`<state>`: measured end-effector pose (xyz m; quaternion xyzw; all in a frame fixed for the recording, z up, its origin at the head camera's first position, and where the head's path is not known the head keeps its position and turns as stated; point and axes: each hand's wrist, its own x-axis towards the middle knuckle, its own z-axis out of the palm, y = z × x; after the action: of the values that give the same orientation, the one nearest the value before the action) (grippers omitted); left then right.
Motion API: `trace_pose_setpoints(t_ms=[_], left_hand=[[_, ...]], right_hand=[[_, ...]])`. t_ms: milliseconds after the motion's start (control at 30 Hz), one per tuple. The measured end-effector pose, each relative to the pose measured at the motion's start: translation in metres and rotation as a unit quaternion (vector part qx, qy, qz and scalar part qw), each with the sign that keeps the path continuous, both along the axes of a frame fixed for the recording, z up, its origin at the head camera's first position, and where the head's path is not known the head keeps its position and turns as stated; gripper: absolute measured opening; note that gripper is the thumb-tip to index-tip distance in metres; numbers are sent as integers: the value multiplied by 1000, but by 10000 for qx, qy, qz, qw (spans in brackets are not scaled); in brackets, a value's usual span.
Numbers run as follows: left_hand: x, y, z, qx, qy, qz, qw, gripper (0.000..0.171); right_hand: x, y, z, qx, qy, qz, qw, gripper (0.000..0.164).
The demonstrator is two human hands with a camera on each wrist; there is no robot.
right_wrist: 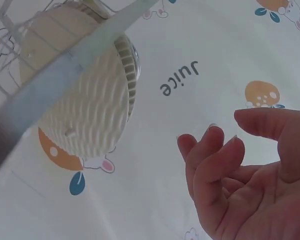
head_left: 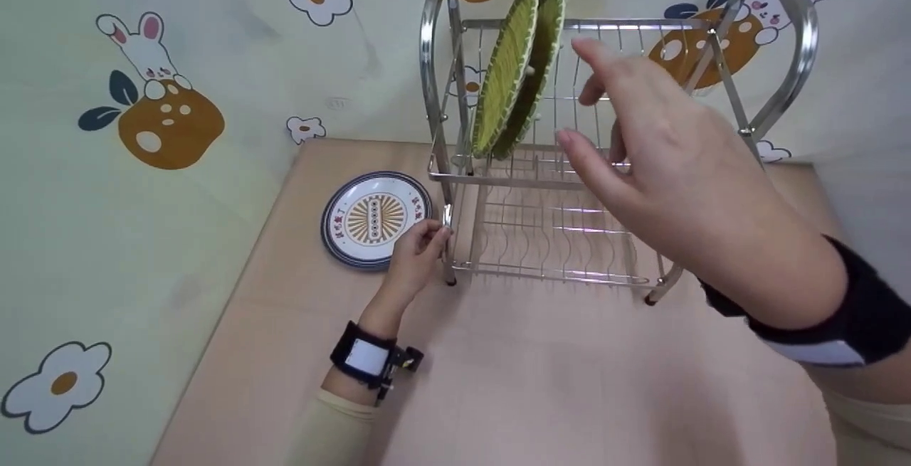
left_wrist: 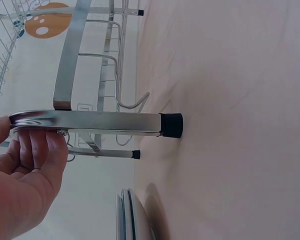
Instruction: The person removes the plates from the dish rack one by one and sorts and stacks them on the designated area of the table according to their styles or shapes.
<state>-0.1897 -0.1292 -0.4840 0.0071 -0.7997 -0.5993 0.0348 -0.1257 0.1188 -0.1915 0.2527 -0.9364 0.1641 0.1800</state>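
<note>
Here, metal rack post [left_wrist: 110, 121] within the left grip [left_wrist: 27, 185].

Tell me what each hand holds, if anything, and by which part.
The left hand holds the rack by its front left leg; the right hand holds nothing.

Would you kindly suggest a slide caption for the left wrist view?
Left hand gripping a metal rack near stacked plates.

The right grip [head_left: 662, 139] blots out part of the rack [head_left: 512, 181]! Left grip [head_left: 413, 256] covers some rim of the white plates [head_left: 375, 218], cropped below in the left wrist view; right wrist, a blurred bar [right_wrist: 82, 67] slices across green plates [right_wrist: 92, 110]!
</note>
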Motion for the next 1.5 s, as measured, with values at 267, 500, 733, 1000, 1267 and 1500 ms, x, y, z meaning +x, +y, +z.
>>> trace_pose_setpoints(t_ms=[267,500,733,1000,1267,1500], left_hand=[[7,4,10,0,95,-54,9999,19],[9,8,24,-5,60,-150,9999,18],[-1,2,4,53,-7,-121,9999,20],[2,-1,-2,-136,52,4,9999,20],[7,4,15,-95,39,17,9999,17],[5,3,11,-125,-16,-53,9999,21]], right_hand=[[-44,-4,-3,141,-680,-229,9973,64],[-74,4,-13,-438,-1944,-202,9797,73],[-83,-1,-16,-1351,-3028,2,9434,84],[-81,-16,-24,-1779,-3579,94,9166,79],[-84,-20,-24,-2325,-3665,82,9008,75],[-85,-23,-22,-2274,-3304,117,9160,67]])
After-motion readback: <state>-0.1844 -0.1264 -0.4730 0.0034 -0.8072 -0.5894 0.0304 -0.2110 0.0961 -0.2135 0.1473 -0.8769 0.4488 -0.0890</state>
